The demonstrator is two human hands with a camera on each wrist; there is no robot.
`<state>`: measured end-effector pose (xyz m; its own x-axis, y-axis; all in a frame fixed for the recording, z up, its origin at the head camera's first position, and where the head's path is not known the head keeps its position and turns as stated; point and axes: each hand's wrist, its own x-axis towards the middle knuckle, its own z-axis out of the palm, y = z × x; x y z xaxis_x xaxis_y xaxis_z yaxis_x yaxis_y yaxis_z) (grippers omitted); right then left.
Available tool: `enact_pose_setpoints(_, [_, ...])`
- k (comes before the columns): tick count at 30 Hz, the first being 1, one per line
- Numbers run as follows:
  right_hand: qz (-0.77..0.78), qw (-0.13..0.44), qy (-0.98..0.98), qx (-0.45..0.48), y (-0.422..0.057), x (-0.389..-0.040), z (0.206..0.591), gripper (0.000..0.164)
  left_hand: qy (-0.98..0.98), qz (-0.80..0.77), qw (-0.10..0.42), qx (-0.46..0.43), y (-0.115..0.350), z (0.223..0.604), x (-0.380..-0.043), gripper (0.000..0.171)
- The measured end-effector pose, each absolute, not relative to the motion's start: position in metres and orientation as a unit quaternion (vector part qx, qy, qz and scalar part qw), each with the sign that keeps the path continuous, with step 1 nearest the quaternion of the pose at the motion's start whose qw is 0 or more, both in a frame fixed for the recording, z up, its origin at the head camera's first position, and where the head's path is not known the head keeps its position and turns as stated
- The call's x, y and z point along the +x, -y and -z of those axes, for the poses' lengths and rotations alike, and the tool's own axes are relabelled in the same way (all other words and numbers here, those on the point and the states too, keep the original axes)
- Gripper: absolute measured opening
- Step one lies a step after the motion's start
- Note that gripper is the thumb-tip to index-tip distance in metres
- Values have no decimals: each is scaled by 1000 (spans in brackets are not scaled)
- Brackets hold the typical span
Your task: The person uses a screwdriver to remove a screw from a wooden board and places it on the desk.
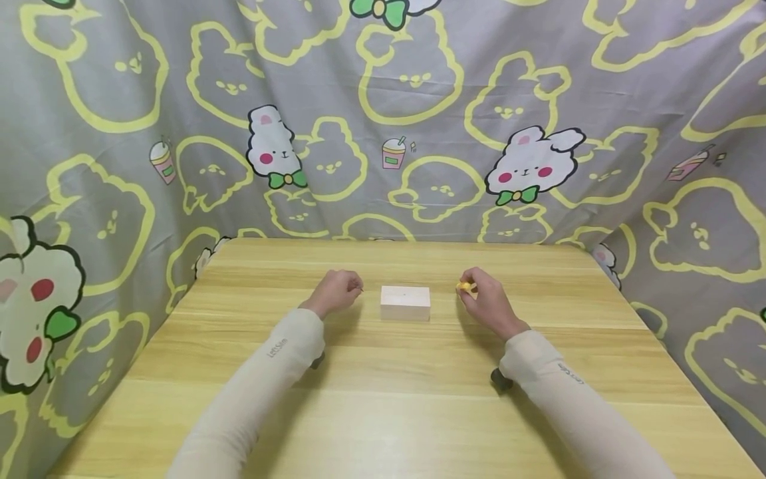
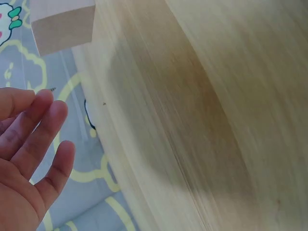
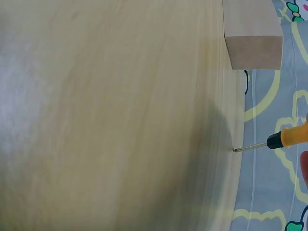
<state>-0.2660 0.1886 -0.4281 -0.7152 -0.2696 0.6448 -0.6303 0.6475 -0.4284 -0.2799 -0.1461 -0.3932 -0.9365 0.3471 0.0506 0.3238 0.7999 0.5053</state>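
Observation:
A pale wooden block [image 1: 405, 309] sits on the table between the two hands, with a tiny dark mark on its top. My left hand [image 1: 336, 293] is just left of the block, apart from it. Between its thumb and fingertip it pinches a small screw [image 2: 53, 89], of which only the threaded tip shows. To the right of the block, my right hand [image 1: 489, 305] grips a small screwdriver [image 3: 291, 136] by its yellow handle with a black collar. The thin metal shaft points away from the hand, and most of that hand lies outside the right wrist view.
The wood-grain table [image 1: 389, 412] spreads around the block and under both forearms. A grey curtain [image 1: 335, 86] with cartoon rabbits and yellow outlines hangs behind the table and along both sides. Dark wrist cameras [image 1: 501, 380] sit under the sleeves.

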Motion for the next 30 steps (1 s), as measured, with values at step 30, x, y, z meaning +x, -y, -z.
enact_pose_setpoints(30, [-284, 111, 909, 286, -201, -264, 433, 21, -958, -225, 66, 166, 150, 409, -281, 10])
